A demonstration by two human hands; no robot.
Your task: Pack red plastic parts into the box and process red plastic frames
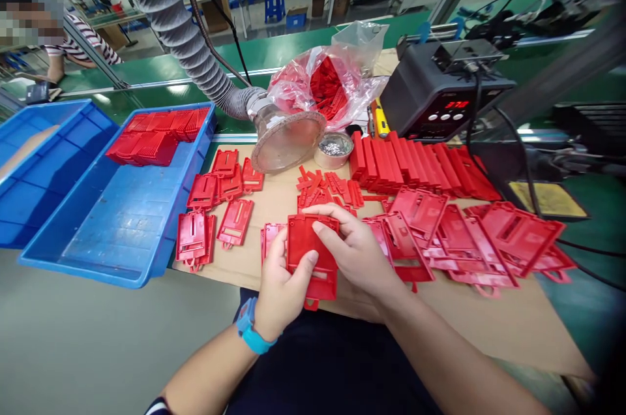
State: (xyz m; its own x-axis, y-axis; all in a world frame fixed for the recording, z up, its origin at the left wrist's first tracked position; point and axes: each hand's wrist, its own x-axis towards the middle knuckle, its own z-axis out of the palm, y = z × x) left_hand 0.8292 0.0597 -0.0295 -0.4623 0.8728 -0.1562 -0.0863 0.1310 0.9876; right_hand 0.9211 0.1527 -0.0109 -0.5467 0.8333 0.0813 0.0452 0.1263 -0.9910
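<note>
While the left hand pinches the red case by its left edge, the right hand grips its upper right part, thumb on the face, fingers bent round the top. The case is up over the near edge of the card. Brown card shows right of the right wrist, but a pile of cases crowds beside that hand. The held case is flat and red, with a thin rim, a slot down low and a small loop at the bottom. Past the hands lie little red bars, then a round tin. Well left of the left hand is a blue bin. Farther past the hands sits a bag of red bits.
</note>
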